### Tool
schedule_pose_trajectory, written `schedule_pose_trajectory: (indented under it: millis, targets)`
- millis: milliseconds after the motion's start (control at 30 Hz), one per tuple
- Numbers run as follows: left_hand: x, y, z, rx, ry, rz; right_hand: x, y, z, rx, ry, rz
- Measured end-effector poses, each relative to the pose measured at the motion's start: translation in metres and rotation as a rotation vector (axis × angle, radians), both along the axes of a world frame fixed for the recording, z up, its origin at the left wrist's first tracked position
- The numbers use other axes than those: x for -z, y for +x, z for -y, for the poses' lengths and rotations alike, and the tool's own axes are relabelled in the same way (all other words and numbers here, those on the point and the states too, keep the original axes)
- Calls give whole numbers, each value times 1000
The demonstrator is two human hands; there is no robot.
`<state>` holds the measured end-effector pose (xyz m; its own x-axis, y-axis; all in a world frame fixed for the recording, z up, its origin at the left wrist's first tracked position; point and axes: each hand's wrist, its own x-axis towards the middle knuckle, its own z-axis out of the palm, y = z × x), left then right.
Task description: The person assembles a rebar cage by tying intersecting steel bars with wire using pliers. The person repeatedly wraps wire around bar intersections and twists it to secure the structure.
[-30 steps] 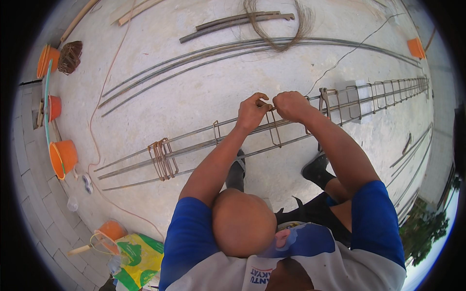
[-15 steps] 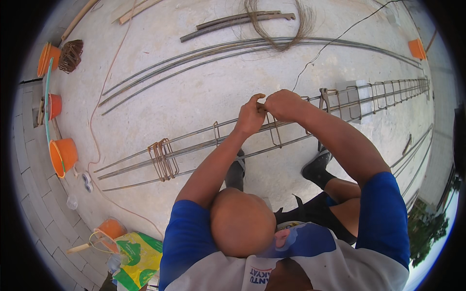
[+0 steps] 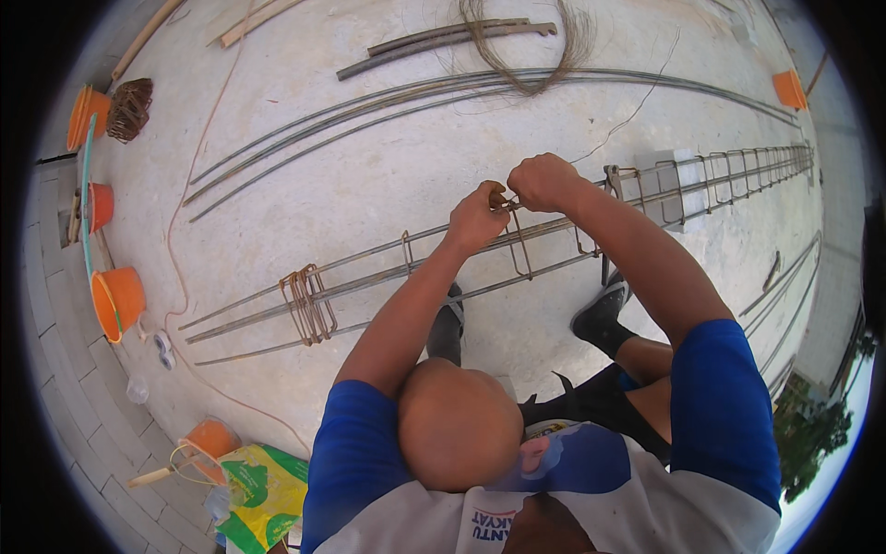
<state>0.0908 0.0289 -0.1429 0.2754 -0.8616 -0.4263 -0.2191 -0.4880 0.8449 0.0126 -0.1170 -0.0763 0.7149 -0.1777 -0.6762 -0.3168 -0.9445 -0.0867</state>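
A rebar cage (image 3: pixel 374 288) of long steel bars and square stirrups stretches across the floor before me. At its upper bar, by a rusty stirrup (image 3: pixel 523 254), my left hand (image 3: pixel 478 218) has its fingers pinched together; what they grip is too small to tell. Close beside it, just up and to the right, my right hand (image 3: pixel 546 183) is closed, with a thin wire (image 3: pixel 637 109) seeming to run from it toward the upper right. Pincers (image 3: pixel 612 177) hang on the cage right of my hands. Several bunched stirrups (image 3: pixel 307 305) sit at the cage's left end.
Loose rebar (image 3: pixel 369 111) lies beyond the cage, with a bundle of thin wire (image 3: pixel 577 46) across it and dark bars (image 3: pixel 443 44) behind. A pale block (image 3: pixel 678 180) is under the cage at right. Orange buckets (image 3: pixel 120 297) line the left wall. A person's head (image 3: pixel 459 425) is below.
My right hand has risen slightly and come a little apart from my left. The thin wire has swung and now reaches less far toward the upper right.
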Motion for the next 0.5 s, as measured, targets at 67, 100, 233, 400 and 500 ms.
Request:
schedule_pose_trajectory:
  millis: [67, 100, 233, 400, 500]
  targets:
    - [0, -2, 2, 119, 26, 99, -15, 2, -6, -40, 36, -16]
    - [0, -3, 3, 178, 40, 149, -19, 5, -9, -60, 54, -24]
    - [3, -13, 12, 147, 154, 217, -21, 25, -14, -34, 148, -32]
    - [-2, -18, 24, 330, 295, 309, -14, 22, -20, -60, -11, 86]
    - [4, -17, 17, 349, 184, 392, -42, -12, -24, -129, 120, 929]
